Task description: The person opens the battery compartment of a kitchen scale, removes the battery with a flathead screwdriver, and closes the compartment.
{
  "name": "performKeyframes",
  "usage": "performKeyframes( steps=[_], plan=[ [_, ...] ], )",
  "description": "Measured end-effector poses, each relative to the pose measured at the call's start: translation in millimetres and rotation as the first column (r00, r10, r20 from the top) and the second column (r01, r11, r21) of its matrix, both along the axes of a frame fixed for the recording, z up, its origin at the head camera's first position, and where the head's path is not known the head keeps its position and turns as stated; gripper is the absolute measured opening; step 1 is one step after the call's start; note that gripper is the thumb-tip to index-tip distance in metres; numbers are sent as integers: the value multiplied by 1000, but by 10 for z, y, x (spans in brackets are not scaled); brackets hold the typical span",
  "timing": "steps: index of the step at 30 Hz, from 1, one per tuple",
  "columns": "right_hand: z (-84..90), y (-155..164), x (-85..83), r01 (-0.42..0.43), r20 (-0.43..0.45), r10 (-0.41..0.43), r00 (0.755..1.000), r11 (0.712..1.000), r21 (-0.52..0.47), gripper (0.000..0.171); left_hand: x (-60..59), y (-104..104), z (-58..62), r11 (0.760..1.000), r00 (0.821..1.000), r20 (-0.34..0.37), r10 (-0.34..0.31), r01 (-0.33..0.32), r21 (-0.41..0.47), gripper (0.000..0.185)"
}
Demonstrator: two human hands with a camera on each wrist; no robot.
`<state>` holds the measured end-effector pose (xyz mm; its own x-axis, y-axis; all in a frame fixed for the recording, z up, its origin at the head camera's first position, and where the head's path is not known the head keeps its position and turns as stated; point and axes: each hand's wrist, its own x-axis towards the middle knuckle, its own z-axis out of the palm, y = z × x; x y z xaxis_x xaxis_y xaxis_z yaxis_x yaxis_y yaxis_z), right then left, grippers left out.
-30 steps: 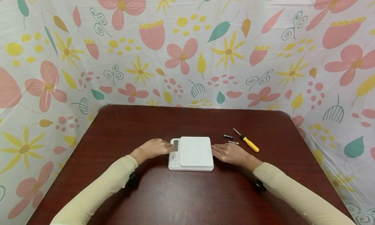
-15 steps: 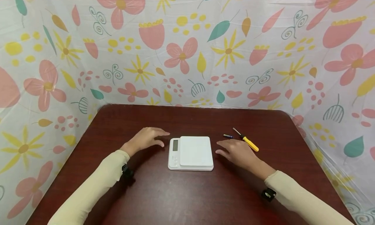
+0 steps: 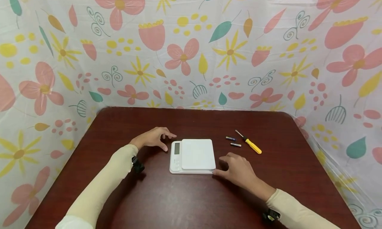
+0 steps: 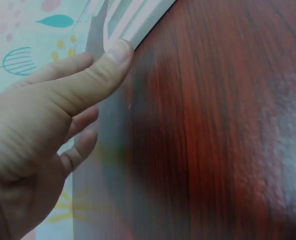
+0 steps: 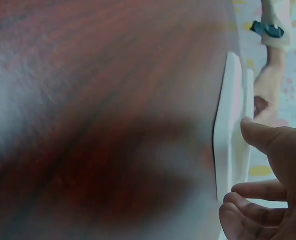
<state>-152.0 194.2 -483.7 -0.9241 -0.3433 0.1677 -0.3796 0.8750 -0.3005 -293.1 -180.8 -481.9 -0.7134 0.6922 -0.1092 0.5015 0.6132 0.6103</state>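
A white kitchen scale [image 3: 198,154] lies flat on the table, its small grey display [image 3: 177,148] on the left side. Just off its far left corner is my left hand [image 3: 153,137], thumb and fingers spread apart and holding nothing. In the left wrist view the thumb [image 4: 119,51] overlaps the edge of the scale. My right hand [image 3: 238,169] is at the near right corner, thumb tip right at the scale's edge. From the right wrist view, its fingers are loosely bent beside the scale [image 5: 222,130], with the thumb apart from them.
Two small batteries [image 3: 230,138] lie right of the scale, beyond my right hand. Beside them is a screwdriver [image 3: 253,146] with a yellow handle. A flower-patterned sheet [image 3: 191,56] hangs behind the dark wooden table [image 3: 179,202] and along its sides.
Both hands come off the scale's sides and spread apart. Since then my right hand has moved nearer me to the front right corner, and my left has come back slightly toward the scale.
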Motion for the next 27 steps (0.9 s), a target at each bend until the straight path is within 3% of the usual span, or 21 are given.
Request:
performKeyframes(
  steps=[11, 19, 27],
  plan=[
    [-161, -138, 75, 1, -21, -1, 1000, 1000, 10, 56, -36, 141, -21, 997, 999, 26, -38, 40, -60, 61],
    [-180, -175, 75, -6, -63, 9, 998, 999, 41, 47, -54, 208, -11, 994, 997, 36, -65, 68, -83, 60],
    [-206, -184, 70, -10, -95, 15, 995, 999, 47, 42, -55, 201, -25, 995, 997, 6, -76, 76, -69, 56]
  ],
)
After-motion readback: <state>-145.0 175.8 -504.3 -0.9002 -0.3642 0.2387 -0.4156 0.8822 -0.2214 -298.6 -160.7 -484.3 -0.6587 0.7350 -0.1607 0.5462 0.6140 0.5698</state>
